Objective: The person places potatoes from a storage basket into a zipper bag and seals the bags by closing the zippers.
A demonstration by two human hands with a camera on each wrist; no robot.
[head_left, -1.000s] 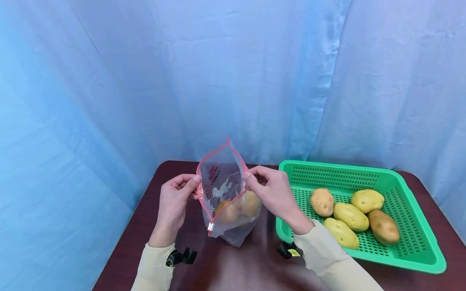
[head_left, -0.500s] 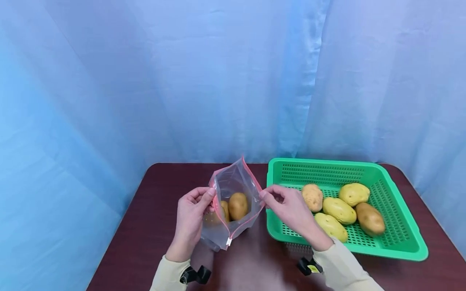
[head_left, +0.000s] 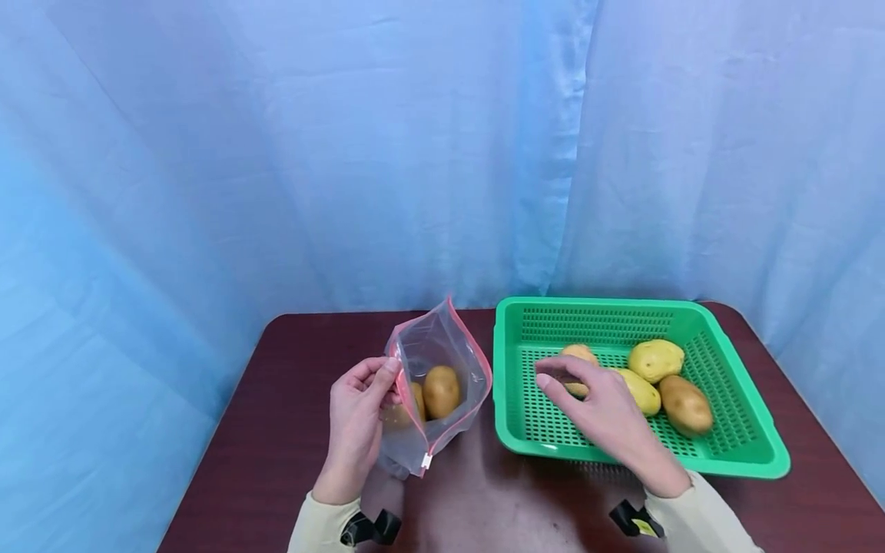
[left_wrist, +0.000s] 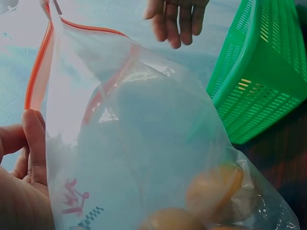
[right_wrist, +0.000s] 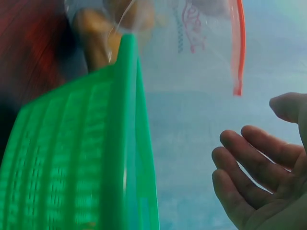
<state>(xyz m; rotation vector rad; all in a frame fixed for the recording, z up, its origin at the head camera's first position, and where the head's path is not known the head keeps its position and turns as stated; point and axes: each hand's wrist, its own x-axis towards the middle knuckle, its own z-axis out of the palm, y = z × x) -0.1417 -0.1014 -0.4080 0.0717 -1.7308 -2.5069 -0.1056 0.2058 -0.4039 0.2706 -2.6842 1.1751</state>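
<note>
My left hand pinches the pink-edged mouth of a clear zipper bag between thumb and fingers. Its mouth gapes, and a white slider sits at the near end of the zip. Brown potatoes lie inside the bag; the left wrist view shows them at its bottom. My right hand is over the green basket, holding nothing, its fingers loosely bent and apart from the thumb. Beneath and beside it are yellow potatoes, a brown potato and a tan potato partly hidden by the hand.
The dark reddish-brown table carries the bag and, to the right, the basket with its raised slatted walls. A pale blue curtain hangs behind the table and along the left side.
My right hand has let go of the bag's edge and moved right over the basket. The left hand keeps its pinch; the bag's mouth has tipped, showing the potatoes inside. The head view has shifted.
</note>
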